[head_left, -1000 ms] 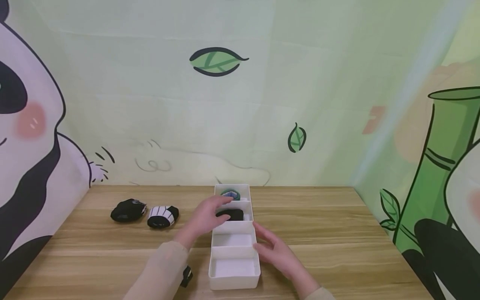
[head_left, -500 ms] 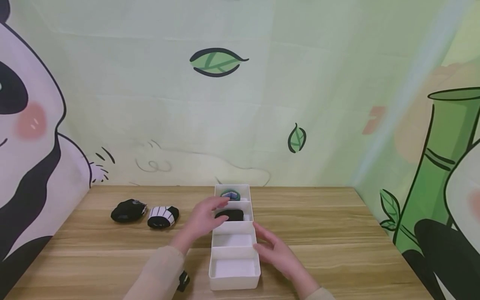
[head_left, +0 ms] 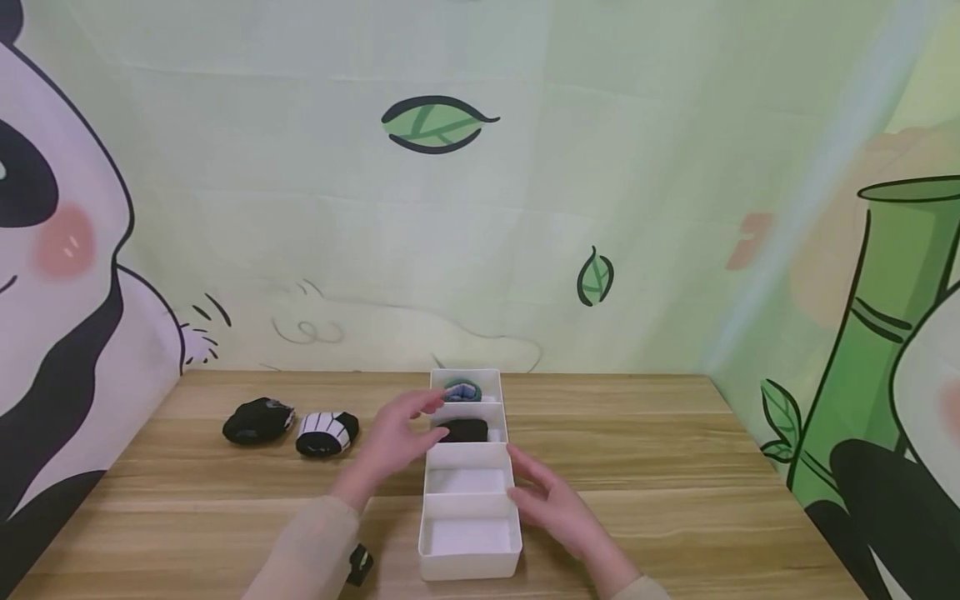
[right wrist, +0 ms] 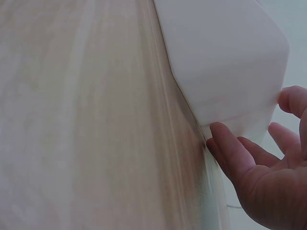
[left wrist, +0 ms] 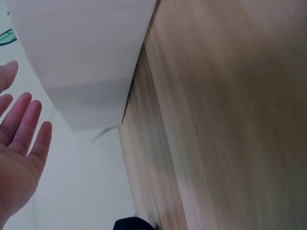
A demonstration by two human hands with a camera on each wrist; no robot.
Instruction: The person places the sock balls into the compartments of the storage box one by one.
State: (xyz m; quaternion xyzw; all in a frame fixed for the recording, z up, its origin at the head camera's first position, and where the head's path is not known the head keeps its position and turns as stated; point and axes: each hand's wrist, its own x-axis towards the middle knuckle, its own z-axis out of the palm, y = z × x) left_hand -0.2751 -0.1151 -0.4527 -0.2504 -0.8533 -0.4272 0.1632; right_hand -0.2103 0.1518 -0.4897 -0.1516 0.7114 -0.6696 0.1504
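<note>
A long white box point(head_left: 469, 568) with a row of compartments stands on the wooden table. A rolled green and blue sock point(head_left: 463, 388) lies in its farthest compartment, and a rolled black sock point(head_left: 467, 431) in the one before it. My left hand point(head_left: 390, 435) hovers at the box's left rim beside the black sock, holding nothing, thumb and fingers apart. Extended fingers also show on this hand point(left wrist: 21, 158) in the left wrist view. On the other side, my right hand point(head_left: 557, 508) rests its fingertips against the box's right wall; the right wrist view shows them at the white side point(right wrist: 230, 81).
To the left lie a black rolled sock point(head_left: 258, 421) and a white one with black stripes point(head_left: 327, 434). Another small black bundle point(head_left: 361, 565) is partly hidden by my left sleeve point(head_left: 303, 550). A printed cloth backdrop point(head_left: 330, 208) rises behind the table point(head_left: 637, 433).
My left hand has drawn back slightly to the left, away from over the black sock in the box. The right hand and the box have stayed in place.
</note>
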